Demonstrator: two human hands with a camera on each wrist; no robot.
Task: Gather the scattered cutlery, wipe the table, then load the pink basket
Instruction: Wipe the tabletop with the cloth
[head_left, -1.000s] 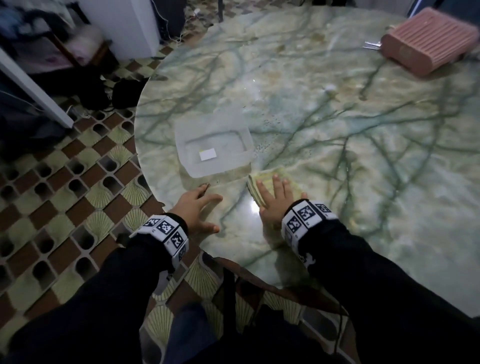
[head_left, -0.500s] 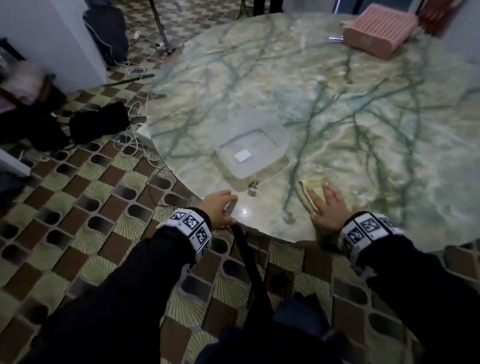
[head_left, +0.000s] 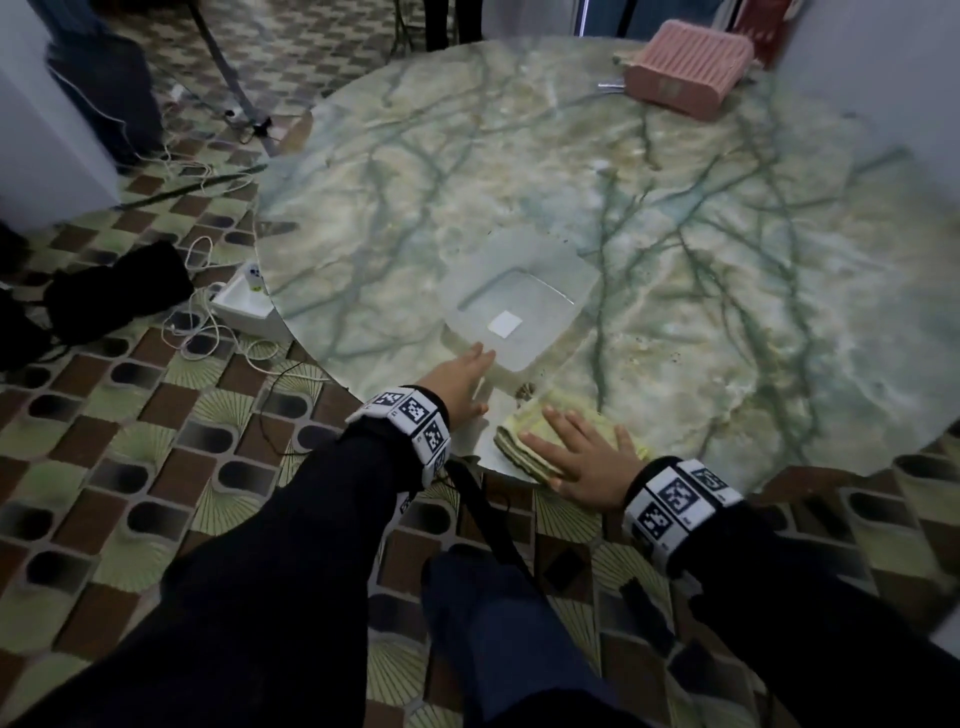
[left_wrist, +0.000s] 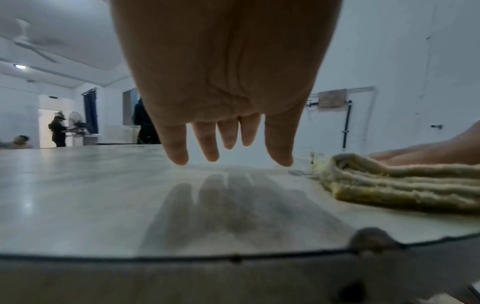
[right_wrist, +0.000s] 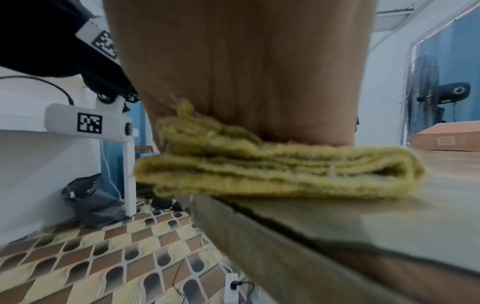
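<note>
A folded yellow cloth (head_left: 524, 439) (right_wrist: 280, 172) (left_wrist: 394, 185) lies at the near edge of the round green marble table (head_left: 727, 270). My right hand (head_left: 582, 452) presses flat on the cloth, fingers spread. My left hand (head_left: 462, 382) (left_wrist: 228, 148) is open with straight fingers just above the tabletop, beside a clear plastic lid (head_left: 519, 301). A small heap of crumbs (head_left: 527, 389) sits between the lid and the cloth. The pink basket (head_left: 685, 62) stands at the far side, with metal cutlery (head_left: 610, 84) poking out at its left.
Specks of crumbs (head_left: 660, 353) dot the table right of the lid. On the patterned floor to the left lie a white box (head_left: 244, 301), tangled white cables (head_left: 202, 332) and a black bag (head_left: 114, 291). A tripod leg (head_left: 228, 88) stands further back.
The right hand and cloth slid back toward the near table edge. The left hand uncurled from the edge and reached forward to the lid. The head view shifted left and back.
</note>
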